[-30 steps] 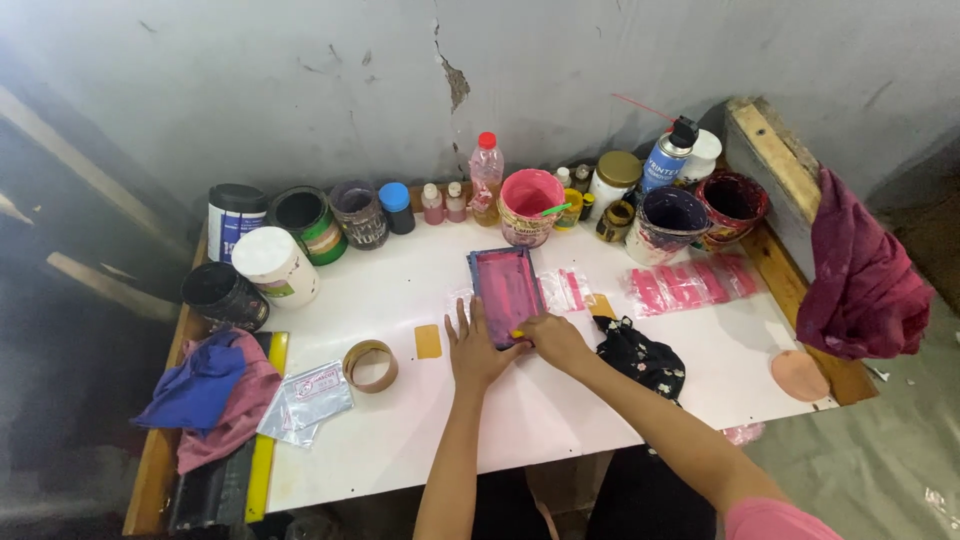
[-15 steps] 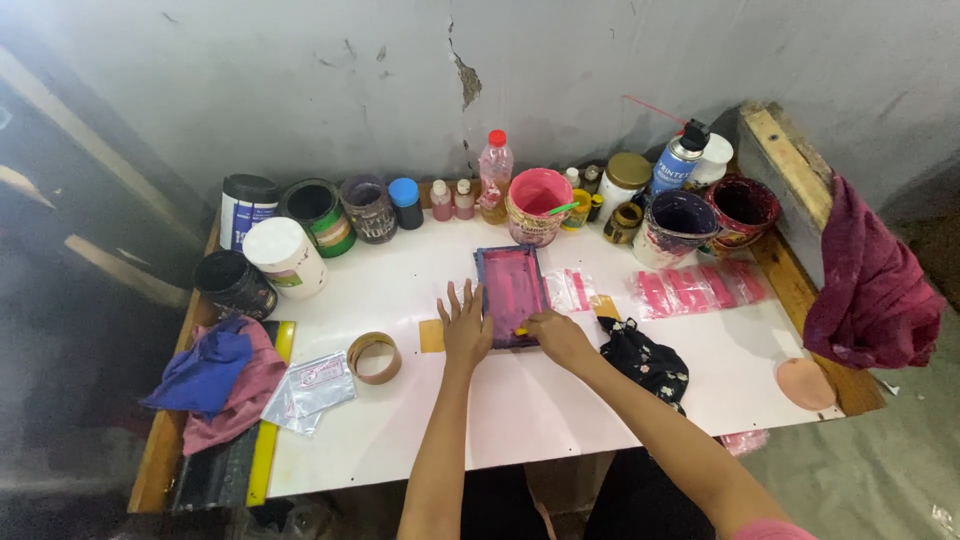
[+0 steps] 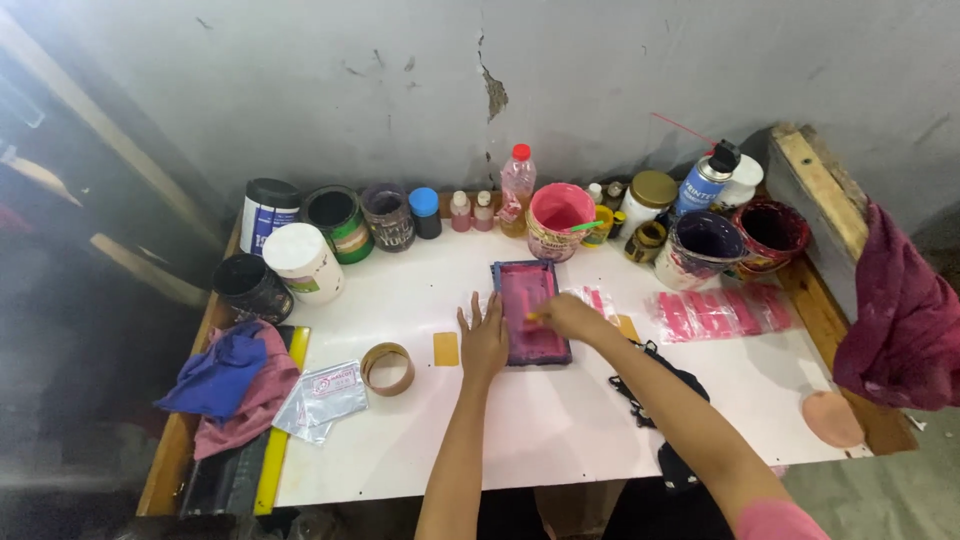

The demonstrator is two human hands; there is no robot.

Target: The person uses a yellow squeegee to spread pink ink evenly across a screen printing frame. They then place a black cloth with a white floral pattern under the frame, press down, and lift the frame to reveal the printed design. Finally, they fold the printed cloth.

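Pink ink covers the small rectangular frame (image 3: 530, 312), which lies flat near the middle of the white tabletop (image 3: 560, 430). Left hand (image 3: 483, 338) rests flat against the frame's left edge, fingers spread and gripping nothing. Right hand (image 3: 562, 316) lies over the frame's right side, fingers closed on a small yellowish tool (image 3: 534, 316). Just left of the frame: a yellow card (image 3: 446, 348), then a tape roll (image 3: 387, 367). Right of the frame: pink printed strips (image 3: 720, 312). Behind the frame, against the wall: a pink bucket (image 3: 560, 220) and a row of jars. Far left of the frame: bunched cloths (image 3: 232, 385).
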